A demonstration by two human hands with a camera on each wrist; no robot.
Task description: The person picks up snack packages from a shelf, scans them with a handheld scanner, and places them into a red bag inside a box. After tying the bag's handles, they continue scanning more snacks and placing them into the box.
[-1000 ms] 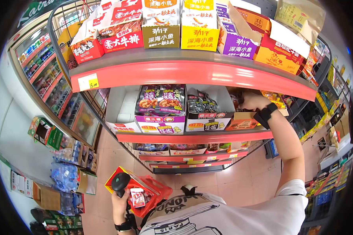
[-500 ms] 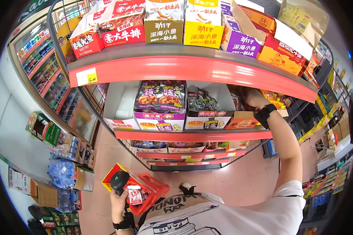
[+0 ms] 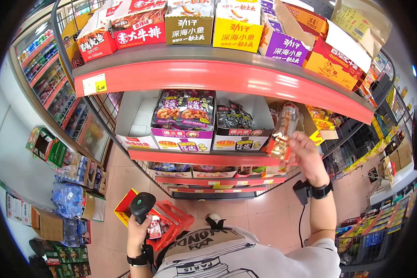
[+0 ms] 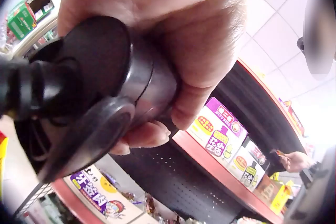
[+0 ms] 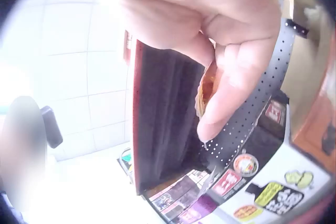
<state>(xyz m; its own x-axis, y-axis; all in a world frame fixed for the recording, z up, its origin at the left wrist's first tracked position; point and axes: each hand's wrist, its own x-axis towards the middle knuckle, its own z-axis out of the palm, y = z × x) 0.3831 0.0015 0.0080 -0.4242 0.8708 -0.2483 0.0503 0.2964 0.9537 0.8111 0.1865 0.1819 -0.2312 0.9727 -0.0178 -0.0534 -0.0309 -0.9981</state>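
Note:
In the head view my right hand (image 3: 309, 157) pinches the lower end of a long clear snack packet (image 3: 284, 132), held in front of the middle shelf, beside a box of dark packets (image 3: 236, 119). The right wrist view has the right hand (image 5: 210, 29) with the orange packet (image 5: 208, 86) between thumb and fingers. Low on the left, my left hand (image 3: 138, 230) grips a black handheld scanner (image 3: 142, 204) by its handle. The left wrist view shows the left hand (image 4: 157, 29) curled round the black scanner (image 4: 105, 82).
A red basket (image 3: 184, 219) holding packets is beside the left hand. Boxed snacks stand on the upper shelf (image 3: 208, 76), whose red edge overhangs the middle shelf. Bundled bottles (image 3: 67, 199) and cartons lie on the floor at left.
My right hand has come out of the orange box on the middle shelf, moving down toward me with the long packet. The left hand still holds the scanner.

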